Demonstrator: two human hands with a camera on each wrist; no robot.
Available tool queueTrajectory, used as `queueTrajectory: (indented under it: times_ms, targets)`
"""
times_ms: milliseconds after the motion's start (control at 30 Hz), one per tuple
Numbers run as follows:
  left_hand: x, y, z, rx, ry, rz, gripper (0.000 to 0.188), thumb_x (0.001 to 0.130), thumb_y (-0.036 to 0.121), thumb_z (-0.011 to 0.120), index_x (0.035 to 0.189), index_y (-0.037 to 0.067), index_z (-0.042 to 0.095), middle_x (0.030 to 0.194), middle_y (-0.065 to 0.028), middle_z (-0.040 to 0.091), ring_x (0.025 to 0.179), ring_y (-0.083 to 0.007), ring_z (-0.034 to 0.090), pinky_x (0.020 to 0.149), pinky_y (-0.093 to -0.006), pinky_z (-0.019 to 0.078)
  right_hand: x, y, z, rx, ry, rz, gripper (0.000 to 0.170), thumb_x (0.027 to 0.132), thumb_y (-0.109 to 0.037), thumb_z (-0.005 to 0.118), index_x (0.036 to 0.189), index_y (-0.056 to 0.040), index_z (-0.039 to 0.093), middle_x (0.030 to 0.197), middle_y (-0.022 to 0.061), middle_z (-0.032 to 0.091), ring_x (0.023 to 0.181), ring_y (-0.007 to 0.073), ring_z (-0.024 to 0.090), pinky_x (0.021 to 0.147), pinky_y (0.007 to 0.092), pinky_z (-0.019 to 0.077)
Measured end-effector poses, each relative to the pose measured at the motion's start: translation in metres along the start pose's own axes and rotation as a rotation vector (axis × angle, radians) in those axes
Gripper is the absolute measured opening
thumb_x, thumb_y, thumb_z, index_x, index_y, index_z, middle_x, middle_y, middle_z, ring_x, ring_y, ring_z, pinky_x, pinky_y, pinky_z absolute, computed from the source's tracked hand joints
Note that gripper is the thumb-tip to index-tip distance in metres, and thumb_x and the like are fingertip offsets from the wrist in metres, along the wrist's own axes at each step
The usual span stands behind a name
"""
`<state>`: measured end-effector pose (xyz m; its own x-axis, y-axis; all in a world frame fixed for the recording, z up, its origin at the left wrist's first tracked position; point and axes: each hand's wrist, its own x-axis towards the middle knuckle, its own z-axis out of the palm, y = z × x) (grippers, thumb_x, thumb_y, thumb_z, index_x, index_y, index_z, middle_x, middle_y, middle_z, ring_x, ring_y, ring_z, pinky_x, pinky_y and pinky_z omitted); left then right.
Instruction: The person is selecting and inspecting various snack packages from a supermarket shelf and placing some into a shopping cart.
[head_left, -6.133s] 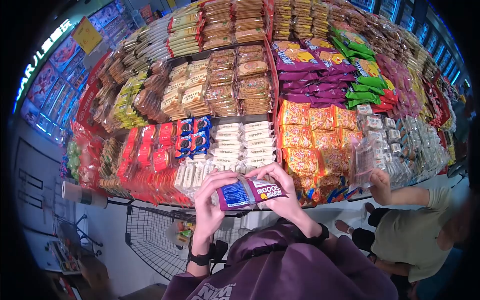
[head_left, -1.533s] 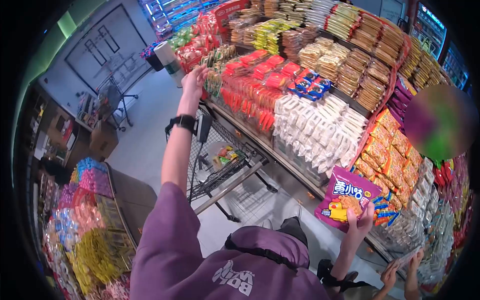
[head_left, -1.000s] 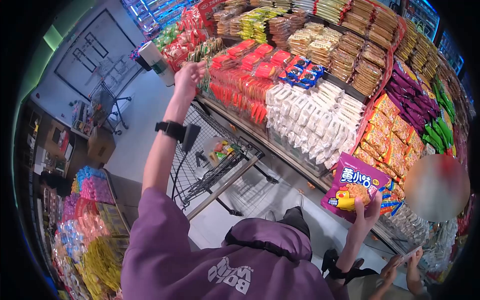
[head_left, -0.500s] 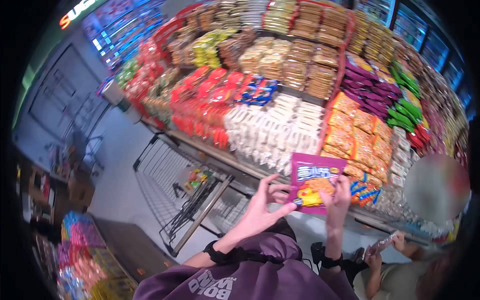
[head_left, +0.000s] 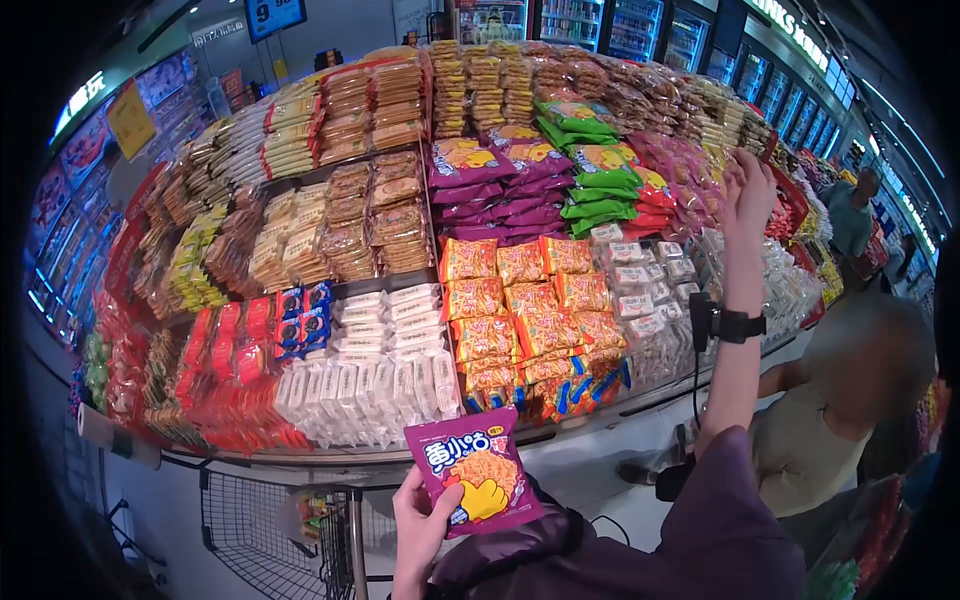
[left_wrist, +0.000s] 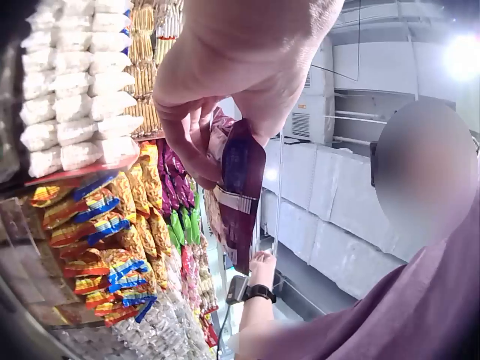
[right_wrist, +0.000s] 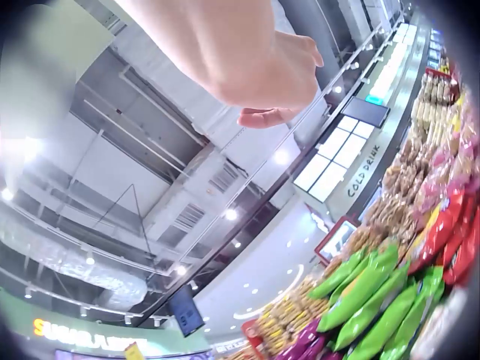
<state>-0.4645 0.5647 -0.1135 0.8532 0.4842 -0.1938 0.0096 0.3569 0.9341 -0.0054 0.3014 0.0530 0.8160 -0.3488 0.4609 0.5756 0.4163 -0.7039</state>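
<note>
My left hand [head_left: 420, 525] holds a purple snack bag [head_left: 478, 470] low in front of me, thumb across its printed front, which bears noodles and a yellow chick. Seen edge-on in the left wrist view, the bag [left_wrist: 241, 187] is pinched between thumb and fingers. My right hand [head_left: 750, 200] is raised at the end of an outstretched arm, overlapping pink packets at the display's right side in the head view. Its fingers are loosely bent, with nothing in them; the right wrist view shows that hand [right_wrist: 262, 67] against the ceiling. Matching purple bags [head_left: 485, 195] lie stacked mid-display.
Orange snack packs [head_left: 530, 310], white-wrapped bars [head_left: 370, 390] and green bags [head_left: 600, 190] fill the sloping display. A wire shopping cart [head_left: 250, 520] stands below left. Another person [head_left: 820, 440] stands close at the right, beneath my raised arm.
The purple bag has passed from my right hand to my left. My right arm has swung up and out to the right. The head view has turned rightward along the display.
</note>
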Motion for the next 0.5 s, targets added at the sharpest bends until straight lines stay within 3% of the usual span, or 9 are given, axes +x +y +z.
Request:
queueTrajectory:
  times_ms: [133,233,333,367,400,467,500]
  targets:
    - [0.013,0.010,0.004,0.007,0.016,-0.068,0.033,0.086,0.000,0.066,0.117,-0.004,0.055,0.105,-0.0093,0.067,0.092,-0.0128,0.064,0.082,-0.0280,0.0521,0.095,0.012,-0.006,-0.057,-0.050,-0.016,0.047,0.084,-0.005,0.065,0.124,0.0059,0.044,0.102,0.0169,0.061,0.072,0.0186,0.059,0.062,0.0300,0.0502]
    - [0.033,0.007,0.013,-0.033,0.076,0.017,0.036,0.085,0.000,0.066,0.119,-0.003,0.053,0.104,-0.0088,0.067,0.092,-0.0131,0.064,0.082,-0.0279,0.0517,0.144,0.026,-0.002,0.090,0.001,0.104,0.025,0.086,-0.007,0.062,0.107,0.0040,0.054,0.101,0.0158,0.063,0.071,0.0179,0.059,0.062,0.0296,0.0506]
    - [0.059,-0.001,0.022,-0.046,0.174,0.075,0.048,0.082,0.002,0.067,0.126,-0.004,0.049,0.114,-0.0111,0.062,0.101,-0.0154,0.061,0.089,-0.0299,0.0483,0.173,0.049,-0.003,-0.017,0.057,0.182,0.024,0.088,-0.011,0.058,0.108,0.0029,0.055,0.102,0.0145,0.064,0.069,0.0157,0.057,0.062,0.0273,0.0500]
    - [0.066,0.003,0.029,-0.047,0.204,0.040,0.052,0.083,0.003,0.067,0.129,-0.005,0.046,0.116,-0.0110,0.060,0.104,-0.0163,0.059,0.092,-0.0309,0.0462,0.191,0.066,-0.022,-0.137,-0.027,0.231,0.025,0.089,-0.013,0.057,0.109,0.0020,0.056,0.101,0.0138,0.065,0.068,0.0144,0.057,0.061,0.0265,0.0493]
    - [0.070,0.008,0.031,0.222,0.254,-0.031,0.029,0.087,0.002,0.067,0.115,-0.003,0.061,0.103,-0.0109,0.066,0.088,-0.0161,0.062,0.080,-0.0289,0.0505,0.209,0.084,-0.038,-0.252,-0.112,0.285,0.026,0.089,-0.015,0.057,0.110,0.0012,0.057,0.099,0.0130,0.066,0.066,0.0130,0.056,0.059,0.0257,0.0487]
    - [0.081,0.007,0.035,0.219,0.254,-0.023,0.041,0.087,0.005,0.067,0.125,-0.002,0.054,0.110,-0.0101,0.064,0.097,-0.0170,0.059,0.088,-0.0299,0.0473,0.225,0.103,-0.050,-0.486,-0.157,0.371,0.030,0.089,-0.017,0.057,0.113,0.0007,0.057,0.096,0.0115,0.068,0.062,0.0109,0.054,0.055,0.0246,0.0470]
    - [0.089,0.001,0.034,0.251,0.251,-0.003,0.043,0.087,0.003,0.066,0.127,-0.003,0.052,0.113,-0.0107,0.063,0.100,-0.0171,0.059,0.089,-0.0298,0.0470,0.226,0.103,-0.045,-0.562,-0.179,0.316,0.044,0.087,-0.015,0.058,0.127,0.0015,0.050,0.091,0.0106,0.069,0.056,0.0096,0.051,0.050,0.0245,0.0446]
